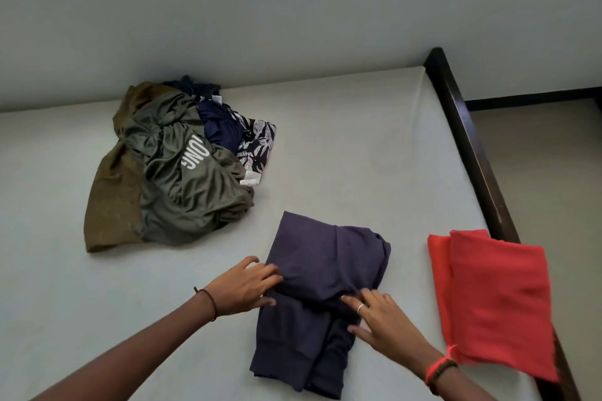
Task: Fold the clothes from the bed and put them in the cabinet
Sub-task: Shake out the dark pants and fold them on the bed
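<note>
Your dark purple soft-knit garment lies on the pale grey, smooth bed sheet, near the front edge and half folded. Its upper part is doubled over into a rough rectangle, and two ribbed-hem panels trail toward you. Your left hand meets the left end of the fold. Its fingertips disappear at the cloth edge and the thumb sits lower against the under layer, so I cannot tell whether you are pinching the fabric or only touching it. Your right hand rests on the lower right of the fold with its fingers spread and flat, pressing the cloth down.

Just to your right lies a red folded garment, a flat, matte rectangle. Its far corner overhangs the dark wooden bed frame, and its near edge is blurred.

Well apart, at the back left, sits a crumpled pile. On top is a glossy olive-green shirt with white lettering, which lies over a brown matte garment. A navy piece and a dark floral-print fabric are mostly buried behind it, and their shapes are hard to make out. The lettering is partly creased away.
</note>
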The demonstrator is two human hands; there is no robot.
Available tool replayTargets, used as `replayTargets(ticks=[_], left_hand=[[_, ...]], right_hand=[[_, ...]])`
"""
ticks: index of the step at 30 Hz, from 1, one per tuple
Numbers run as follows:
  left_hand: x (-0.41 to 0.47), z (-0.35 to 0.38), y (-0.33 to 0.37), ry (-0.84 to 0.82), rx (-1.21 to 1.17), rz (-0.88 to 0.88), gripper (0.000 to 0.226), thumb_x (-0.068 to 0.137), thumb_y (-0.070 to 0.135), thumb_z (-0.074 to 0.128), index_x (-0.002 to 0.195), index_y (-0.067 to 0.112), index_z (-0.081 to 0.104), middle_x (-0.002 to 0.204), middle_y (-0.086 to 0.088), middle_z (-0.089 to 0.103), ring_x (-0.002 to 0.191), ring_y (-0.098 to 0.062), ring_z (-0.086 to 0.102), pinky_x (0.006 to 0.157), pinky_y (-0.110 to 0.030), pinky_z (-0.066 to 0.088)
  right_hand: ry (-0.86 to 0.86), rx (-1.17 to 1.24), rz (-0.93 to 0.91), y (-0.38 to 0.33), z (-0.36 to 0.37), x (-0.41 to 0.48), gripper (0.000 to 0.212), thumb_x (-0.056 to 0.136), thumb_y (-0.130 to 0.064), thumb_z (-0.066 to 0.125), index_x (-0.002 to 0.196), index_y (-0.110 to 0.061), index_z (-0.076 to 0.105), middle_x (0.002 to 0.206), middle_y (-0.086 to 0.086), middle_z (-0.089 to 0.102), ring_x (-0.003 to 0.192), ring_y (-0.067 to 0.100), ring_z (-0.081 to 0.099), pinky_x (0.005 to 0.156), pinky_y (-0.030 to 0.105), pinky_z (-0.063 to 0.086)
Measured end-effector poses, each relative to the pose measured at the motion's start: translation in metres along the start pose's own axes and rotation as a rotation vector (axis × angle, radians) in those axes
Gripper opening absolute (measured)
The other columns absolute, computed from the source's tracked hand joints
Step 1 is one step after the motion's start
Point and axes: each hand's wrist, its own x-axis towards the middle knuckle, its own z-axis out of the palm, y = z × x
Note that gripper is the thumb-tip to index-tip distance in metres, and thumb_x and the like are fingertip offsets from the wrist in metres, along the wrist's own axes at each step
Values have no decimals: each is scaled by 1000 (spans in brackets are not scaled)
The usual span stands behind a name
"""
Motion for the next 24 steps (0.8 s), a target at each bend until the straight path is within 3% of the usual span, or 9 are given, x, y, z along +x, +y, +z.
replayTargets(ticks=[3,6,9,12,16,20,24], left_hand=[[19,-7,-8,126,-22,-51,18,89,29,40,101,25,53,100,6,61,73,-13,60,81,-26,32],[60,-24,-22,158,-86,-133,31,82,14,39,107,20,56,108,1,62,82,-17,64,83,-25,31],[107,-39,-37,-124,-259,-234,44,93,30,50,134,17,43,137,-1,48,123,-19,49,104,-32,25],[142,-41,-46,-371,-333,-263,77,86,52,58,147,18,25,149,-2,36,136,-19,35,112,-38,19],[167,-36,-48,-592,-298,-271,98,72,62,68,148,22,22,144,-2,41,131,-25,42,107,-38,33],[170,-38,-46,-621,-295,-251,72,69,57,73,124,16,53,123,-4,58,112,-25,54,92,-34,43],[163,-37,-50,-631,-510,-248,52,73,40,78,112,10,61,114,-6,63,102,-23,58,86,-30,46]], right_hand=[[138,158,107,8,-15,22,36,90,-35,42,117,-18,59,95,-1,59,80,19,61,71,28,51],[160,256,275,25,-33,59,40,92,-29,39,118,-9,62,110,9,64,100,28,62,87,36,51],[-38,298,305,48,-45,101,47,92,-39,53,129,-10,54,126,10,58,119,27,51,103,36,39],[-261,292,262,54,-49,139,78,83,-60,58,142,-12,40,143,8,45,134,24,37,112,34,28],[-515,497,286,50,-40,167,87,75,-63,65,144,-21,34,136,0,51,126,20,47,103,31,35],[-629,478,259,60,-25,163,70,64,-61,76,120,-26,51,117,-5,60,107,18,56,90,32,44],[-662,520,311,76,-18,146,62,56,-58,82,106,-30,56,108,-8,63,100,16,58,88,32,47]])
